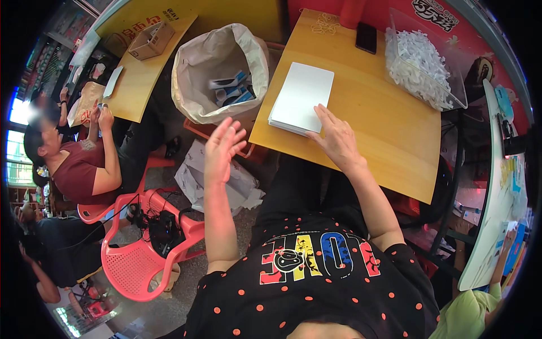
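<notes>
A stack of white cards or sheets [302,97] lies near the left edge of the wooden table [372,133]. My right hand [337,137] rests at the stack's near right corner, its fingers stretched along the edge and nothing visible in its grasp. Raised off the table to the left, my left hand [223,150] has its fingers extended and holds nothing. Just beyond it stands a large white sack [189,85], open at the top, with blue and white pieces [234,90] lying inside.
A clear bin [460,101] of white curled pieces [420,65] stands at the table's far right, beside a black phone [366,38]. Rubber bands [324,24] lie at the far edge. A pink chair [132,274] holds black cables. A co-worker [84,164] sits at left.
</notes>
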The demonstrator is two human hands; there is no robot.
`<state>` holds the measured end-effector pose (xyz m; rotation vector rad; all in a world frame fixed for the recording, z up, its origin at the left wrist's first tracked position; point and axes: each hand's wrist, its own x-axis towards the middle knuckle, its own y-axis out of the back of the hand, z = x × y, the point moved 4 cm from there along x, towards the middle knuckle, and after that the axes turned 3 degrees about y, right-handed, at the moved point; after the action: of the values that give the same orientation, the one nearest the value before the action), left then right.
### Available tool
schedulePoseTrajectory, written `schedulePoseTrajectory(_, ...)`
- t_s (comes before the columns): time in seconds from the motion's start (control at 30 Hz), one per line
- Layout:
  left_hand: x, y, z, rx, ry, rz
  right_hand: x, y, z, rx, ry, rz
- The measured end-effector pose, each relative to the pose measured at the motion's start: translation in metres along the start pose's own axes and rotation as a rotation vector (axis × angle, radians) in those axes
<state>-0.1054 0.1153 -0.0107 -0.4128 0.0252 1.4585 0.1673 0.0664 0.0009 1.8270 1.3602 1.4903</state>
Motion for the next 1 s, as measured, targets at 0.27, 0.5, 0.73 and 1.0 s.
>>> schedulePoseTrajectory(0.27,-0.029,-0.003,-0.048,0.01,0.188,-0.077,-0.002,-0.005,0.003,0.037,0.121,-0.18)
schedulePoseTrajectory(0.5,-0.025,-0.039,-0.051,-0.267,0.337,-0.247,0.001,0.029,-0.011,0.216,0.288,0.228)
schedulePoseTrajectory(0.73,-0.011,-0.052,-0.049,-0.47,0.218,-0.247,-0.02,0.08,-0.05,0.653,0.174,-0.209)
schedulePoseTrajectory(1.0,-0.057,-0.077,0.004,0.309,-0.516,-0.298,-0.026,0.054,-0.006,1.291,-0.512,-0.156)
